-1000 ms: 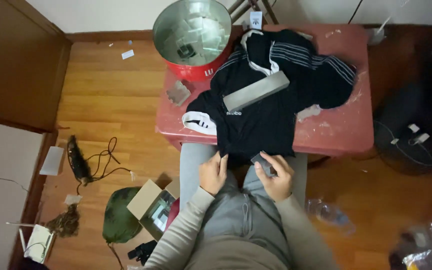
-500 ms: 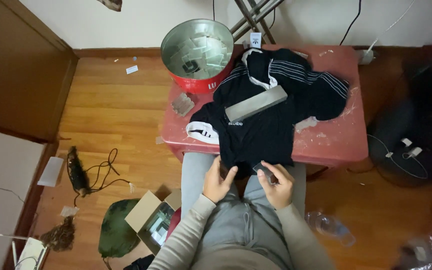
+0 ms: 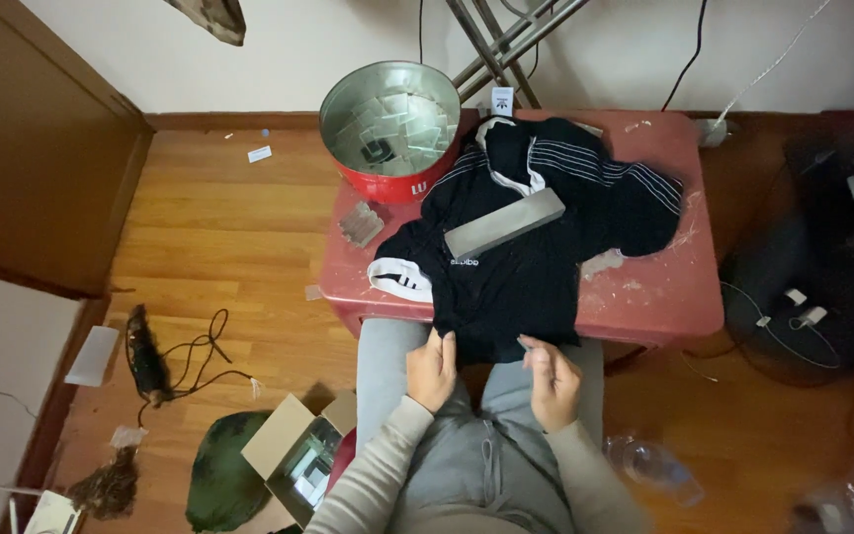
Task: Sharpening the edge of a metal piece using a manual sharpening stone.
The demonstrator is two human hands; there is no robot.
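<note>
A black jacket [image 3: 526,247] with white stripes lies crumpled on a low red table [image 3: 664,287], its hem hanging over the near edge onto my lap. My left hand [image 3: 432,371] pinches the hem at its left side. My right hand [image 3: 551,381] is curled at the hem's right side and seems to grip the fabric too. A grey metal bar [image 3: 506,223] rests across the middle of the jacket.
A red tub with a shiny metal lining [image 3: 390,129] stands at the table's back left corner. On the wooden floor to the left are an open cardboard box [image 3: 300,457], a green cloth [image 3: 217,475] and a cabled tool [image 3: 148,358]. A plastic bottle [image 3: 652,467] lies to the right.
The view has shifted down and closer to the table. Both hands have stayed at the jacket's hem, moving slightly apart along it.
</note>
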